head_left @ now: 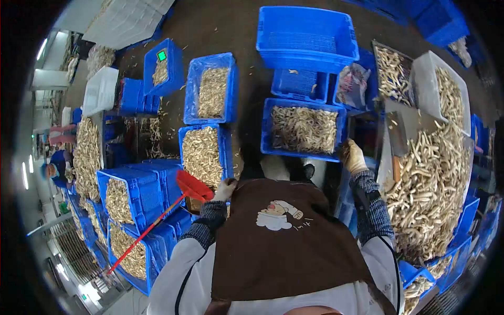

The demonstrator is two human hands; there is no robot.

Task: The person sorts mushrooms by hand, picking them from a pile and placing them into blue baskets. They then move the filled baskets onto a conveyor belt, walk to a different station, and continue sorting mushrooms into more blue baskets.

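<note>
My right hand (354, 157), in a pale stained work glove, is at the right front corner of a blue crate (266, 128), its fingers curled at the rim. Pale, long, thin pieces that look like mushrooms (304, 128) fill this crate. My left hand (226, 189), also gloved, is closed beside my brown apron, close to the red head of a long-handled tool (193, 185). Whether it holds anything is hidden. Near it stands another blue crate (227, 152) full of the same pieces.
On the right, a work table (386, 163) bears a large pile of mushroom-like pieces and a cleaver (397, 134). Stacked empty blue crates (307, 50) stand ahead. Filled crates (144, 194) are stacked at left, the red handle slanting across them. A person (58, 168) is far left.
</note>
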